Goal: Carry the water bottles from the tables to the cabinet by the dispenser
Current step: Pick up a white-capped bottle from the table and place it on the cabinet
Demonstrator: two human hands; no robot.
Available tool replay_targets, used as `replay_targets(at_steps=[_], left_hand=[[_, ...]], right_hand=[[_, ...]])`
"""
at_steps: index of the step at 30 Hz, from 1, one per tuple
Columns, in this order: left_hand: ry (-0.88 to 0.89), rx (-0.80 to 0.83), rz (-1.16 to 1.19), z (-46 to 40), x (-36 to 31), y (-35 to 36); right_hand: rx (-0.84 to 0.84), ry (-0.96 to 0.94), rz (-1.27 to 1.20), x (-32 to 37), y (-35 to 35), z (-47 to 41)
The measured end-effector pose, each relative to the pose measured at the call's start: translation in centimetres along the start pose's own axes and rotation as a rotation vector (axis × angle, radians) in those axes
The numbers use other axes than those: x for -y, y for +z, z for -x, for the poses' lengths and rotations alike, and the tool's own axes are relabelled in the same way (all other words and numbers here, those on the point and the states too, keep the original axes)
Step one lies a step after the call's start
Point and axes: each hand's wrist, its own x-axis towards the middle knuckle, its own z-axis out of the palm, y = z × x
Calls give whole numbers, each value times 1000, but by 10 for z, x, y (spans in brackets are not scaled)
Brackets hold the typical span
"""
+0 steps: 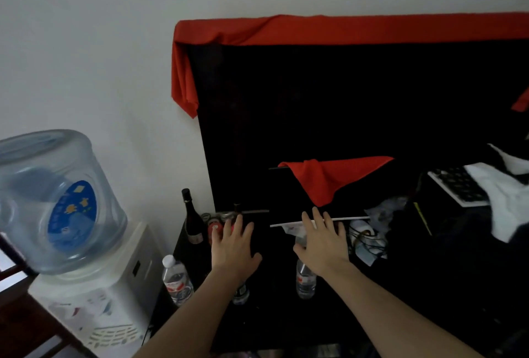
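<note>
Both my hands are stretched out, palms down, over the dark cabinet top [274, 314] beside the water dispenser [94, 286]. My left hand [233, 246] hovers with its fingers spread and nothing in it; a water bottle [241, 293] stands upright under my left wrist, and only its lower part shows past my forearm. My right hand [322, 246] is also flat and spread, gripping nothing, and a second water bottle [305, 280] stands upright just beneath its palm, its cap hidden by the hand, so I cannot tell whether my palm touches it. A third water bottle [176, 280], white-capped with a red label, stands at the cabinet's left edge, close to the dispenser's white body. The dispenser carries a big blue-tinted jug [54, 203] with a blue oval label. At the back left of the cabinet a dark wine bottle [192, 220] stands upright near the wall, with what look like a few cans [217, 218] just to its right, though the light there is too dim to be sure. Behind my hands rises a large black screen [343, 105] with a red cloth [257, 34] draped over its top edge. To the right lies a jumble of cables, dark and white fabric, and a keyboard [458, 186].
</note>
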Motion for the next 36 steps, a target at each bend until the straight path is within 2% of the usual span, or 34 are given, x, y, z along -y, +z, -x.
replay_targets(at_steps=[9,20,29,36], left_hand=[[225,35,-10,18,-24,-23],[425,37,-27,68,-66,-8],[668,107,-86,112,-167,-6],[955,161,-125,194,-290,-16]], right_hand=[[3,118,-10,-12,-30,60],[28,405,12,-35,-30,177],[24,725,-78,-87,-35,296],[-45,1004,-105,-143,-50,432]])
